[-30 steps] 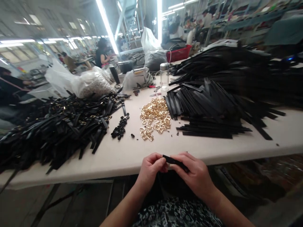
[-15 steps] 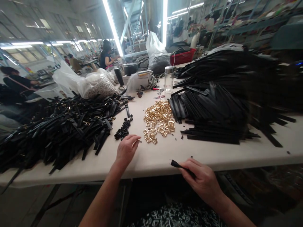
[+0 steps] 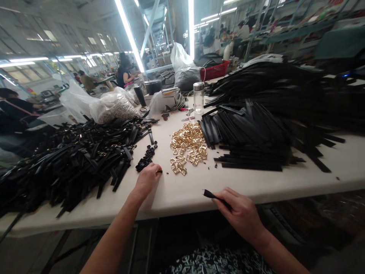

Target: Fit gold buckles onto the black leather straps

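Note:
My left hand (image 3: 146,180) is closed, its fingertips pinching a small black loop (image 3: 159,171) just above the table. Right beside that hand lies a little pile of similar black loops (image 3: 145,159). Near the table's front edge, my right hand (image 3: 241,211) grips a narrow black strap (image 3: 209,194). The strap's end points left, out past the thumb and fingers; its rest is hidden in the palm. Gold rectangular buckles (image 3: 189,140) form a heap beyond and between the two hands.
Black straps with gold buckles (image 3: 85,152) are piled on the left. Stacked plain black straps (image 3: 245,129) fill the right side. A glass bottle (image 3: 199,99), a white box (image 3: 167,99) and plastic bags (image 3: 114,106) stand farther back. Other people work in the background.
My left hand has reached slightly left to the loop pile and now pinches a small black loop. The right hand keeps its hold on the strap. The view has shifted slightly.

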A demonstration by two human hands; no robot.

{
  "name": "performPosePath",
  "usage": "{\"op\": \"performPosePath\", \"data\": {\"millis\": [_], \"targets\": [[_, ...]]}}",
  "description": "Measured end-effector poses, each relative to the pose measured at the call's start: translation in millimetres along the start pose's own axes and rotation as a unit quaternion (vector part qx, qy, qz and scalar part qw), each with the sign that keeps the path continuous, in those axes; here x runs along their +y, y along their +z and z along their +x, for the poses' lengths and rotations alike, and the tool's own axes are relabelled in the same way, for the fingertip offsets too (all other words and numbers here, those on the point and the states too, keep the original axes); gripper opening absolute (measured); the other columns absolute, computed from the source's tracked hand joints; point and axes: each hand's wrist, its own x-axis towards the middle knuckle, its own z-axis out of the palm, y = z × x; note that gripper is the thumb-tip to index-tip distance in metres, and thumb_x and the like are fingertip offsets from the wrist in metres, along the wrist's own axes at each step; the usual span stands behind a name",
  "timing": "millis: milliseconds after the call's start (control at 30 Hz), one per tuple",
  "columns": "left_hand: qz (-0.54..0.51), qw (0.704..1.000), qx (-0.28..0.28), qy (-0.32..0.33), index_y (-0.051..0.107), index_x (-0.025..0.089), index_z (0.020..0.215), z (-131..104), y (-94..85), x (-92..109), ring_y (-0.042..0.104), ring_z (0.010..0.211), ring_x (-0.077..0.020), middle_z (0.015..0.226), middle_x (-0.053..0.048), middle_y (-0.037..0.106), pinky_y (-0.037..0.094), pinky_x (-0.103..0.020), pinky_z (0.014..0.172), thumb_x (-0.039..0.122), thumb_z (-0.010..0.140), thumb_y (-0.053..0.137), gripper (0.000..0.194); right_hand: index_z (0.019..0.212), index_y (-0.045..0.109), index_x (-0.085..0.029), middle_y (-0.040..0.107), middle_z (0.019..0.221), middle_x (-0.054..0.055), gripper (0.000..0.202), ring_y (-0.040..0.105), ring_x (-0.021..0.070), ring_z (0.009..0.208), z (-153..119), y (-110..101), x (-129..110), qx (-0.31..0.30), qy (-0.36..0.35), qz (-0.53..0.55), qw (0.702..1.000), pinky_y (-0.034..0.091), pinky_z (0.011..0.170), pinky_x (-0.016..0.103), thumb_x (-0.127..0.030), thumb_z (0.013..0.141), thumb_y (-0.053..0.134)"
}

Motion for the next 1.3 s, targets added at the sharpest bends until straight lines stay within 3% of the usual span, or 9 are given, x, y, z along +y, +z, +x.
{"op": "performPosePath", "data": {"millis": [200,267,333,467,567,700,867,1100,1300], "targets": [[-0.198,0.978,-0.003,-0.059,0.067,0.016,0.092,-13,6.4,27,0.066,0.072,-0.0188,0.081,-0.006,0.070,0.053,-0.032,0.070,0.026,0.083,0.058,0.016,0.089,0.066,-0.020,0.063,0.074,0.002,0.015,0.061,0.0156,0.069,6,-1,-8,0.005,0.001,-0.004,1.000,0.044,0.065,0.026,-0.023,0.096,0.053],[-0.391,0.912,-0.008,-0.126,0.067,0.016,0.094,-22,12.4,45,0.066,0.068,-0.0165,0.080,-0.005,0.071,0.054,-0.029,0.066,0.034,0.081,0.064,0.023,0.087,0.066,-0.020,0.062,0.073,0.002,0.015,0.059,0.0148,0.067,11,-2,-14,0.011,-0.001,-0.003,1.000,0.042,0.063,0.025,-0.023,0.095,0.054],[-0.556,0.810,-0.008,-0.185,0.068,0.015,0.088,-31,18.3,66,0.064,0.062,-0.0128,0.075,-0.004,0.070,0.052,-0.024,0.061,0.035,0.072,0.074,0.026,0.085,0.066,-0.019,0.061,0.071,0.002,0.016,0.058,0.0145,0.066,17,-4,-20,0.012,-0.007,-0.005,1.000,0.041,0.062,0.025,-0.024,0.095,0.054],[-0.697,0.677,-0.010,-0.235,0.070,0.014,0.080,-45,25.8,109,0.057,0.053,-0.0066,0.068,-0.002,0.069,0.044,-0.015,0.050,0.028,0.058,0.087,0.031,0.086,0.067,-0.019,0.061,0.071,0.002,0.017,0.057,0.0143,0.066,29,-4,-33,0.021,-0.016,-0.017,1.000,0.039,0.062,0.026,-0.024,0.095,0.053],[-0.743,0.610,-0.024,-0.276,0.071,0.014,0.077,-49,28.0,128,0.057,0.052,-0.0050,0.068,-0.001,0.068,0.046,-0.012,0.048,0.024,0.050,0.092,0.036,0.087,0.068,-0.020,0.063,0.073,0.002,0.018,0.058,0.0148,0.069,32,-2,-39,0.035,-0.021,-0.038,0.998,0.040,0.065,0.026,-0.025,0.096,0.052],[-0.765,0.562,-0.033,-0.313,0.072,0.014,0.079,-50,29.7,136,0.057,0.052,-0.0036,0.068,0.000,0.067,0.047,-0.009,0.047,0.021,0.049,0.094,0.038,0.087,0.068,-0.019,0.064,0.074,0.003,0.022,0.059,0.0150,0.069,28,0,-40,0.037,-0.036,-0.086,0.995,0.038,0.063,0.027,-0.027,0.098,0.050],[-0.747,0.584,-0.049,-0.315,0.075,0.014,0.084,-53,31.1,132,0.059,0.055,-0.0044,0.069,0.000,0.067,0.050,-0.010,0.051,0.027,0.055,0.092,0.037,0.085,0.067,-0.020,0.062,0.070,0.002,0.026,0.055,0.0146,0.066,23,-2,-38,0.032,-0.072,-0.137,0.987,0.034,0.061,0.028,-0.027,0.100,0.047],[-0.629,0.744,-0.104,-0.200,0.074,0.014,0.091,-65,32.8,126,0.060,0.060,-0.0097,0.067,-0.002,0.069,0.050,-0.019,0.060,0.033,0.070,0.082,0.029,0.089,0.066,-0.020,0.066,0.073,0.003,0.026,0.060,0.0155,0.069,19,-1,-32,-0.009,-0.104,-0.100,0.989,0.040,0.063,0.027,-0.027,0.101,0.043],[-0.647,0.737,-0.058,-0.187,0.065,0.018,0.081,-69,42.2,133,0.058,0.060,-0.0113,0.068,0.002,0.066,0.048,-0.023,0.060,0.031,0.069,0.082,0.025,0.129,0.048,-0.020,0.072,0.086,0.005,0.036,0.069,0.0182,0.071,9,13,-28,0.012,0.006,0.044,0.999,0.051,0.063,0.028,-0.041,0.103,0.037]]}}
